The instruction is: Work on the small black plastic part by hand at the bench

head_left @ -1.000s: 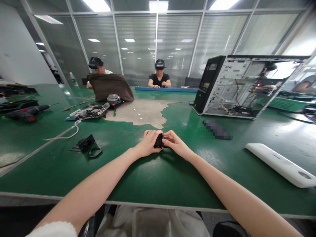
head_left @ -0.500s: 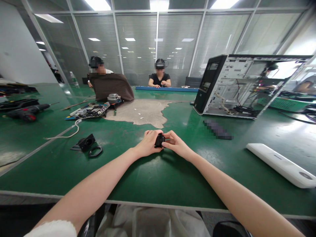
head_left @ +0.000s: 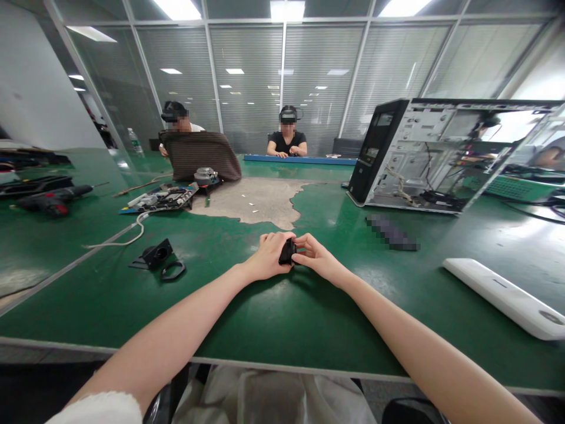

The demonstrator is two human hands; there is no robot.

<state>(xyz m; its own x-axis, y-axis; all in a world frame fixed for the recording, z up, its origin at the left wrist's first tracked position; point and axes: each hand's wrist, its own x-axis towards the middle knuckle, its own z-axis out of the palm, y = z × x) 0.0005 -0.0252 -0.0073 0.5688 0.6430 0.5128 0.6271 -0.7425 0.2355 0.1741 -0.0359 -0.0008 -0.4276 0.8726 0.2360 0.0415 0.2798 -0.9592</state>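
Observation:
A small black part (head_left: 287,252) sits between both of my hands, just above the green table (head_left: 282,318) near its middle. My left hand (head_left: 266,257) is curled round its left side with the fingers closed on it. My right hand (head_left: 314,255) pinches the part's right side with thumb and fingertips. Most of the part is hidden by my fingers.
A black bracket (head_left: 155,254) and a black ring (head_left: 172,271) lie to the left. An open computer case (head_left: 424,154) stands at the back right, a white panel (head_left: 503,288) at the right. A circuit board (head_left: 159,198) and a drill (head_left: 50,199) lie at the left. Two people sit across the table.
Both hands keep hold of the black part, which has tilted slightly. The view has shifted a little; nothing else has moved.

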